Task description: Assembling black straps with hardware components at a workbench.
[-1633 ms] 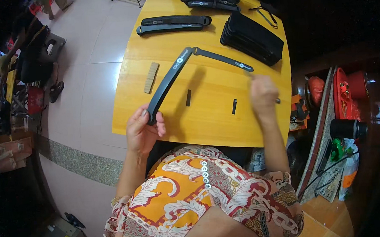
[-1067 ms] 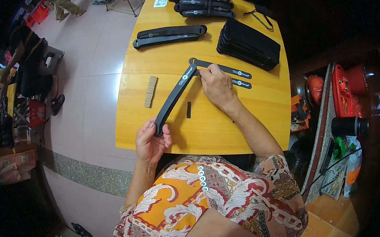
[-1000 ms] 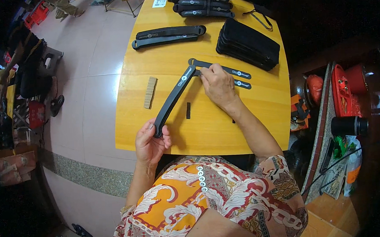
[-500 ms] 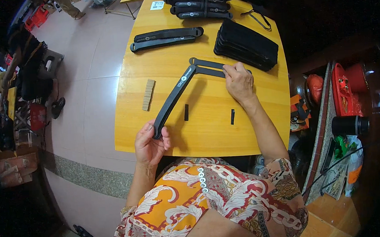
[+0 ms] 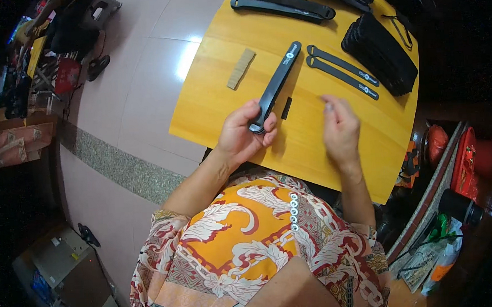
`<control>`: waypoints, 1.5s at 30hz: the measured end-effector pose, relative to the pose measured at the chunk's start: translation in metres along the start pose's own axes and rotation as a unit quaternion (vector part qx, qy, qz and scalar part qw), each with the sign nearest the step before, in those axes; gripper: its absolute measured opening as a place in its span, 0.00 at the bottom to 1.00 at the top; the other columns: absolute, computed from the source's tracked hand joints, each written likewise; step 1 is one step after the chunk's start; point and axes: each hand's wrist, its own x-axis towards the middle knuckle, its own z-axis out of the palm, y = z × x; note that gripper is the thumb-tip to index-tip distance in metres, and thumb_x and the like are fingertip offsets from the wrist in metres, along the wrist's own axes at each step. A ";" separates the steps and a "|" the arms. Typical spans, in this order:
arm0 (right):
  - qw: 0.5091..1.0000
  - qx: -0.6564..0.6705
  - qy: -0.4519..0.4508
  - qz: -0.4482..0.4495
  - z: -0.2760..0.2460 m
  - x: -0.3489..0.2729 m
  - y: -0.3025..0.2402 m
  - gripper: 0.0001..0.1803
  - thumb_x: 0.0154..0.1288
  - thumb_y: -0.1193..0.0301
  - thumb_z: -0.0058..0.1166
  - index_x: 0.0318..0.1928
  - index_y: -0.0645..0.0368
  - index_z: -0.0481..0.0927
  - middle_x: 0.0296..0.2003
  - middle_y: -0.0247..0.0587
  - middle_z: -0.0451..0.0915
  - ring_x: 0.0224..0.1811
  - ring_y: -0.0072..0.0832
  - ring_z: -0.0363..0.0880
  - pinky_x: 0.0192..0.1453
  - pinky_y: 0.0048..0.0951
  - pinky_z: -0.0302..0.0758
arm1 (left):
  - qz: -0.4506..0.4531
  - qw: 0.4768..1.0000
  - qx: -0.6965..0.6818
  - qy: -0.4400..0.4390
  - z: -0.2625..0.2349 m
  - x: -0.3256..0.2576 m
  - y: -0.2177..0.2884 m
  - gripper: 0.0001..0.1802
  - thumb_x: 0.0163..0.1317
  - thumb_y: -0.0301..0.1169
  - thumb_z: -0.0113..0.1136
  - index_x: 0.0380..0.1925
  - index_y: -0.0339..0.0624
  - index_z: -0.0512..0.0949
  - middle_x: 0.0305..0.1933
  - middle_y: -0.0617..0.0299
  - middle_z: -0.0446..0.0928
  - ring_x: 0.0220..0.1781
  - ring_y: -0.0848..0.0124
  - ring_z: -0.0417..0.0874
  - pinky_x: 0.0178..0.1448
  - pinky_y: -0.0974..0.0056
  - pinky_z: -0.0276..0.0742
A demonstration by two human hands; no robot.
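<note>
left hand (image 5: 244, 134) fingers curled gripping, right hand (image 5: 340, 127) loosely open

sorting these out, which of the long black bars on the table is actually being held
The thick black bar angled mid-table; the left hand grips its near end. The two thin strips lie untouched.

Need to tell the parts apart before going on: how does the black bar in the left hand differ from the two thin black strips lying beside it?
The bar is wider and thicker than the strips. The left hand grips the bar's near end; the strips lie loose on the table, untouched. The bar is single; the strips are a side-by-side pair. The bar slants up to the right, the strips down to the right. All are black, long and narrow.
</note>
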 end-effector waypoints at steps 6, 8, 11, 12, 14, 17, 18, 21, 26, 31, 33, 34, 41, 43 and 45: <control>0.991 0.090 -0.045 -0.092 0.026 -0.031 -0.048 0.12 0.49 0.84 0.51 0.37 0.65 0.76 0.29 0.49 0.76 0.31 0.44 0.75 0.35 0.37 0.72 | 0.023 0.998 0.047 0.044 -0.002 -0.002 -0.003 0.13 0.68 0.41 0.38 0.34 0.44 0.64 0.22 0.58 0.70 0.21 0.68 0.71 0.25 0.69 0.67; 0.988 0.081 -0.040 -0.127 0.029 -0.033 -0.056 0.09 0.50 0.84 0.53 0.35 0.66 0.76 0.28 0.47 0.77 0.30 0.40 0.77 0.34 0.31 0.72 | 0.032 0.996 0.043 0.065 -0.002 -0.002 -0.004 0.11 0.68 0.40 0.38 0.35 0.45 0.65 0.24 0.59 0.71 0.19 0.71 0.70 0.24 0.71 0.66; 0.988 0.075 -0.040 -0.126 0.035 -0.034 -0.056 0.10 0.49 0.85 0.53 0.34 0.65 0.76 0.29 0.47 0.77 0.31 0.41 0.77 0.35 0.32 0.72 | 0.041 0.995 0.044 0.082 0.004 -0.003 -0.005 0.11 0.68 0.39 0.38 0.35 0.45 0.65 0.25 0.60 0.72 0.19 0.72 0.69 0.23 0.72 0.65; 0.989 0.069 -0.042 -0.125 0.036 -0.035 -0.056 0.10 0.49 0.85 0.52 0.34 0.65 0.76 0.29 0.47 0.77 0.31 0.41 0.77 0.35 0.33 0.72 | 0.044 0.995 0.043 0.081 0.004 -0.004 -0.005 0.11 0.68 0.39 0.38 0.35 0.45 0.65 0.25 0.60 0.72 0.19 0.72 0.69 0.23 0.72 0.65; 0.990 0.063 -0.038 -0.123 0.038 -0.036 -0.055 0.09 0.49 0.85 0.52 0.34 0.65 0.76 0.29 0.47 0.77 0.31 0.41 0.76 0.35 0.33 0.72 | 0.048 0.992 0.066 0.095 0.004 -0.004 -0.007 0.11 0.68 0.39 0.38 0.35 0.45 0.65 0.27 0.61 0.71 0.18 0.73 0.69 0.22 0.72 0.65; 0.991 0.051 -0.025 -0.122 0.041 -0.036 -0.053 0.09 0.49 0.85 0.52 0.34 0.65 0.76 0.29 0.47 0.77 0.32 0.41 0.76 0.36 0.33 0.72 | 0.049 0.993 0.060 0.089 0.003 -0.004 -0.008 0.10 0.68 0.39 0.38 0.34 0.45 0.64 0.27 0.61 0.71 0.18 0.74 0.68 0.22 0.71 0.64; 0.991 0.046 -0.017 -0.124 0.041 -0.035 -0.052 0.09 0.49 0.85 0.52 0.34 0.65 0.76 0.29 0.47 0.76 0.32 0.41 0.76 0.36 0.33 0.72 | 0.050 0.993 0.059 0.088 0.002 -0.004 -0.009 0.10 0.68 0.39 0.38 0.34 0.45 0.64 0.27 0.61 0.71 0.18 0.74 0.68 0.22 0.71 0.64; 0.991 0.057 -0.019 -0.117 0.042 -0.035 -0.053 0.09 0.50 0.85 0.51 0.34 0.66 0.76 0.30 0.48 0.76 0.33 0.42 0.76 0.36 0.34 0.72 | 0.048 0.993 0.073 0.079 0.000 -0.003 -0.009 0.10 0.67 0.40 0.40 0.37 0.46 0.65 0.29 0.61 0.71 0.19 0.75 0.66 0.23 0.72 0.63; 0.992 0.101 -0.058 -0.057 0.045 -0.038 -0.047 0.08 0.52 0.85 0.50 0.35 0.66 0.74 0.30 0.48 0.76 0.33 0.42 0.77 0.36 0.35 0.73 | 0.046 0.993 0.084 0.074 0.001 -0.003 -0.008 0.10 0.67 0.39 0.42 0.36 0.46 0.65 0.28 0.62 0.71 0.19 0.76 0.66 0.24 0.72 0.63; 0.970 0.213 -0.108 0.044 0.046 -0.036 -0.049 0.06 0.57 0.82 0.47 0.36 0.67 0.73 0.30 0.49 0.79 0.32 0.40 0.80 0.37 0.33 0.75 | 0.046 0.991 0.092 0.088 0.004 -0.003 -0.008 0.08 0.66 0.38 0.42 0.35 0.46 0.65 0.28 0.62 0.71 0.18 0.76 0.66 0.23 0.72 0.62; 0.946 0.273 -0.138 0.105 0.046 -0.036 -0.048 0.04 0.61 0.79 0.44 0.35 0.67 0.72 0.29 0.49 0.81 0.32 0.35 0.82 0.38 0.28 0.76 | 0.045 0.990 0.097 0.093 0.004 -0.002 -0.009 0.08 0.66 0.37 0.42 0.35 0.46 0.65 0.27 0.62 0.70 0.18 0.76 0.65 0.22 0.72 0.61; 0.946 0.273 -0.137 0.104 0.045 -0.036 -0.048 0.04 0.61 0.79 0.44 0.35 0.67 0.72 0.29 0.49 0.81 0.32 0.35 0.82 0.38 0.28 0.76 | 0.050 0.990 0.097 0.088 0.004 -0.003 -0.010 0.08 0.66 0.37 0.42 0.35 0.46 0.65 0.27 0.62 0.70 0.18 0.76 0.65 0.22 0.73 0.60; 0.920 0.284 -0.207 0.172 0.033 -0.028 -0.053 0.07 0.65 0.76 0.41 0.36 0.67 0.72 0.30 0.45 0.82 0.33 0.25 0.81 0.37 0.22 0.74 | 0.055 0.987 0.133 0.070 0.004 -0.003 -0.011 0.09 0.65 0.38 0.43 0.33 0.46 0.64 0.26 0.62 0.69 0.18 0.77 0.64 0.21 0.74 0.58; 0.910 0.312 -0.207 0.176 0.035 -0.029 -0.047 0.07 0.65 0.76 0.41 0.36 0.67 0.72 0.29 0.43 0.82 0.34 0.23 0.80 0.37 0.21 0.73 | 0.056 0.986 0.143 0.073 0.005 -0.003 -0.011 0.09 0.65 0.38 0.44 0.33 0.45 0.64 0.26 0.62 0.69 0.18 0.77 0.64 0.21 0.74 0.58; 0.903 0.323 -0.216 0.184 0.035 -0.030 -0.044 0.07 0.65 0.76 0.41 0.36 0.67 0.72 0.29 0.42 0.81 0.33 0.20 0.78 0.35 0.19 0.72 | 0.057 0.984 0.153 0.076 0.005 -0.003 -0.012 0.09 0.65 0.38 0.44 0.33 0.45 0.64 0.26 0.62 0.68 0.18 0.77 0.64 0.21 0.74 0.58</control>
